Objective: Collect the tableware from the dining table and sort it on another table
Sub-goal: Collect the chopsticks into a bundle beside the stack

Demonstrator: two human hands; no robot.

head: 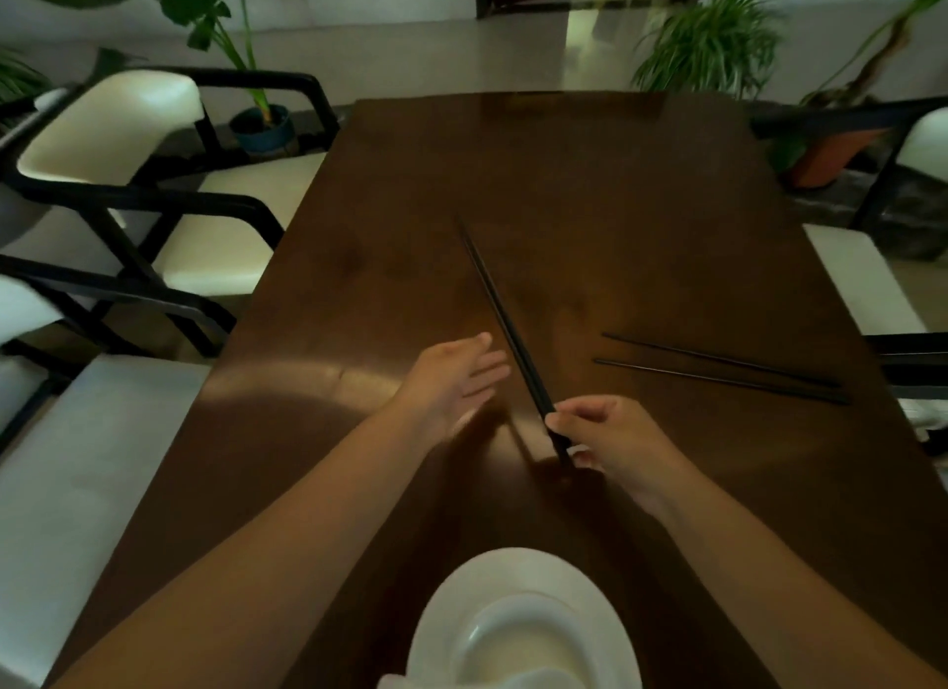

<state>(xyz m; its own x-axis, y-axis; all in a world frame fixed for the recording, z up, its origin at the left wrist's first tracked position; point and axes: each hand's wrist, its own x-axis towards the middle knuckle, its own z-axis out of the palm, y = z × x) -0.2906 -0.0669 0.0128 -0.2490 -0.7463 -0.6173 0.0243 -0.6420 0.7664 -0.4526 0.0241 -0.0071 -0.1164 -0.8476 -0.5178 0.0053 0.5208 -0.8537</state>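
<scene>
At the near edge of the dark brown table point(590, 186) stands a stack of white dishes point(523, 622): a wide white plate point(451, 601) at the bottom, with a smaller white bowl point(518, 647) sitting in it. The bowl's hollow looks pale and bare as far as the frame shows it; a further white shape at the bottom edge is cut off, and what it is cannot be told.

Just beyond the stack, the right hand point(610, 442) grips a pair of long black chopsticks point(505, 324) near their thick ends, fingers and thumb curled round them. The two sticks lie tight together and slant up and away to the left, their thin tips over the middle of the table. The butt ends meet their own dark reflection on the polished wood, so they appear to be at or just above the surface.

The left hand point(456, 380) hovers beside the held pair, just to its left, fingers straight and close together, thumb out, holding nothing. It is blurred.

To the right, a second pair of black chopsticks point(723, 368) lies flat on the table, the two sticks slightly apart and nearly parallel, well clear of both hands.

Cream-cushioned chairs point(113, 124) with black frames stand along both long sides, and potted plants point(713, 42) beyond the far end.
</scene>
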